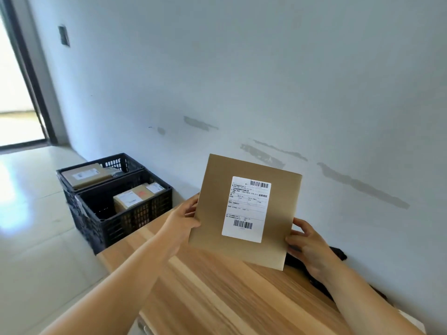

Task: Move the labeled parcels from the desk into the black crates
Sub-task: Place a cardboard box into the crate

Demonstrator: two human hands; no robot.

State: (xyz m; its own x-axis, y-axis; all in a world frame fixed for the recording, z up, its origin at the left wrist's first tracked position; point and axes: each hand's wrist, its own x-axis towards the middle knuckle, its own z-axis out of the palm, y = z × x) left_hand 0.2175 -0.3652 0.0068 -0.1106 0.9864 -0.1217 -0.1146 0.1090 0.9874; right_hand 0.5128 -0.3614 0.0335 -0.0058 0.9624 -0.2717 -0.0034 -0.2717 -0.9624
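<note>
A flat brown parcel (pixel 278 213) with a white barcode label (pixel 246 209) is held upright above the wooden desk (pixel 217 298), label facing me. My left hand (pixel 182 221) grips its left edge and my right hand (pixel 307 243) grips its right edge. Two black crates stand on the floor left of the desk: the near crate (pixel 135 221) holds labeled boxes (pixel 135 195), and the far crate (pixel 121 162) holds a flat brown labeled parcel (pixel 84 176).
A grey wall runs behind the desk. A black object (pixel 338 253) lies on the desk behind my right hand. Pale floor tiles (pixel 36 238) stretch left toward a bright doorway (pixel 14 93).
</note>
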